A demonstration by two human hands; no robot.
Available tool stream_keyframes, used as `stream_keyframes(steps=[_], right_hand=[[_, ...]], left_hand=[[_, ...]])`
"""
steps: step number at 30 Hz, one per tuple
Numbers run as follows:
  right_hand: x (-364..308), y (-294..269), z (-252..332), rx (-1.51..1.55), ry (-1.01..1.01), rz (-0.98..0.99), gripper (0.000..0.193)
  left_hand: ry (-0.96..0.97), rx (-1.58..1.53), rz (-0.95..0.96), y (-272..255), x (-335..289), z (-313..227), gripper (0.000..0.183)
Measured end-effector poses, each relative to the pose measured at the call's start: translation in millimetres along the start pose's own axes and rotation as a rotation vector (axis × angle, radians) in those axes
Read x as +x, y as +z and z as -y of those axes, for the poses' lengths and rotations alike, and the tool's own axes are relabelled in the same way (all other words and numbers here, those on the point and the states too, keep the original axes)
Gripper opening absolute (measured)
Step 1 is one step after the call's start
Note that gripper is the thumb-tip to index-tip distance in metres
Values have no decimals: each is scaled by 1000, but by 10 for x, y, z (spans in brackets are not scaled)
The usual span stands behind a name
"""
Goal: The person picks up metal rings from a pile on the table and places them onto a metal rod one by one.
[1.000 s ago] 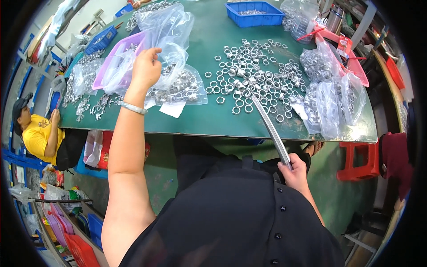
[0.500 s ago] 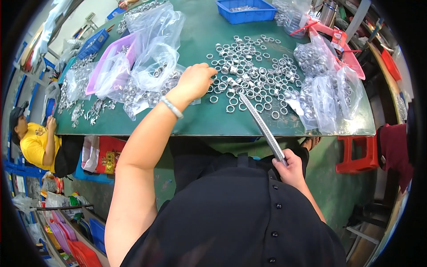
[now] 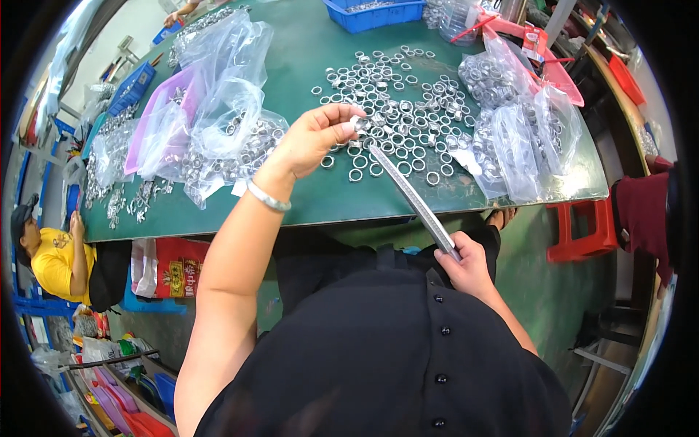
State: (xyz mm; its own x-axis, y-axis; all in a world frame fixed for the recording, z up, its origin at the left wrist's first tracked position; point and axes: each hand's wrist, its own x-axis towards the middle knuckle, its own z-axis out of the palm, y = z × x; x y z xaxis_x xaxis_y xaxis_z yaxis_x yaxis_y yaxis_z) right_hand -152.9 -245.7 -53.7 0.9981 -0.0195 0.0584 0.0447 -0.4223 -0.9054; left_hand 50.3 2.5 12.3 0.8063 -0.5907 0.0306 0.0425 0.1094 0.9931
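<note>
My left hand (image 3: 314, 140) is closed, thumb and forefinger pinching a shiny metal ring (image 3: 359, 124) over the near left part of a ring pile. The fingers partly hide it. Loose silver-coloured rings (image 3: 418, 139) lie spread over the green table (image 3: 328, 202). Held low at the table's front edge, my right hand (image 3: 470, 266) is wrapped round the thick end of a ring mandrel (image 3: 413, 198), a tapered metal stick with graduations. Its thin tip points away from me, up toward the pile, apart from the pinched ring.
Clear bags of rings (image 3: 510, 142) lie right of the pile, beside a pink tray (image 3: 564, 81). More bags (image 3: 229, 149) and a purple tray (image 3: 138, 138) stand left. Behind is a blue bin (image 3: 375, 16). A person in yellow (image 3: 58, 262) sits at left; a red stool (image 3: 579, 231) stands right.
My left hand has moved right and slightly toward me over the pile, and a ring now shows between its fingertips. The mandrel stays in my right hand. The whole view has shifted a little.
</note>
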Motion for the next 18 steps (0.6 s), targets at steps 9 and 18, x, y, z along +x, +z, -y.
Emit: stream_keyframes(steps=[9,18], right_hand=[[2,11,46,-11,-58,18,12],[19,9,61,15,-68,17,11]], left_hand=[[42,-329,64,193,-235,157,30],[88,-37,183,504,-298,163,59]])
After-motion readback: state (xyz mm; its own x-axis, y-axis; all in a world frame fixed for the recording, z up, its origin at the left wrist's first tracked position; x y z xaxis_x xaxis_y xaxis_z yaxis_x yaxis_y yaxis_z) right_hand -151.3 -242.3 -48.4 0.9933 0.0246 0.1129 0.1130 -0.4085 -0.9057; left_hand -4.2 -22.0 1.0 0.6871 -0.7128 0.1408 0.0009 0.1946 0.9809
